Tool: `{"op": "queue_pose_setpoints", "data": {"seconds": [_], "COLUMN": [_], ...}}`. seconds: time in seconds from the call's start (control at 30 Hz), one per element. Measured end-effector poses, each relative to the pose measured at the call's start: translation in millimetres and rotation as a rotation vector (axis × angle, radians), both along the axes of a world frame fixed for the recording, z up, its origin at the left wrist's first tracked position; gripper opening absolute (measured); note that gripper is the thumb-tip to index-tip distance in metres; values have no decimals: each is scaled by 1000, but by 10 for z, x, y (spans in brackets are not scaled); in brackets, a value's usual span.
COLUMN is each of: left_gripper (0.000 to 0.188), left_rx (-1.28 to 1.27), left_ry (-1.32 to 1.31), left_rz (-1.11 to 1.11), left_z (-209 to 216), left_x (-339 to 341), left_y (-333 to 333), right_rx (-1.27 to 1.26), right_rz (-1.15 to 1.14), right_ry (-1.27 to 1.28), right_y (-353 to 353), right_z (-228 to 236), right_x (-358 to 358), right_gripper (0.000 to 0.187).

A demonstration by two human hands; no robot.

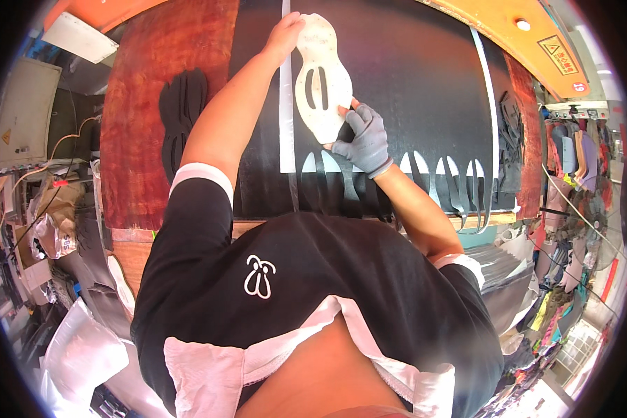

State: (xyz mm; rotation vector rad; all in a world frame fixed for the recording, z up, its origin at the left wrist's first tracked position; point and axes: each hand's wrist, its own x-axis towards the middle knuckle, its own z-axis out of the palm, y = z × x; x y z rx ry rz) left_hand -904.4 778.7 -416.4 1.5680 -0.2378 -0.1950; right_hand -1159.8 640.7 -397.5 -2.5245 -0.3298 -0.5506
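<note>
**Pale template pinned on black sheet**

A black sheet (404,76) covers the table (146,104), its near edge already cut into scalloped shapes. A pale slotted template (322,80) lies flat on it. The bare left hand (283,35) presses the template's far end, fingers flat. The grey-gloved right hand (364,139) pinches its near edge.

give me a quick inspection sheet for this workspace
surface: black sheet on a reddish wooden board, shapes already cut along its near edge
job's things: white slotted template flat on the sheet
clutter: stack of black cut pieces at left, more at right
hands: bare left hand presses the template's top; grey-gloved right hand at its lower edge
cables: wires far left
surroundings: orange machine frame, hanging goods at right
</note>
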Motion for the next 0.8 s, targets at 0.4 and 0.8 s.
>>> {"op": "queue_pose_setpoints", "data": {"seconds": [0.4, 0.8], "left_gripper": [41, 44], "left_rx": [38, -73], "left_ry": [64, 237], "left_rz": [-87, -142], "left_z": [-6, 108], "left_x": [412, 397], "left_y": [-106, -66], "right_rx": [-107, -87], "right_rz": [-52, -9], "right_ry": [-44, -76], "right_y": [45, 38], "right_z": [19, 21], "right_x": [-1, 27], "right_gripper": [88, 85]}}
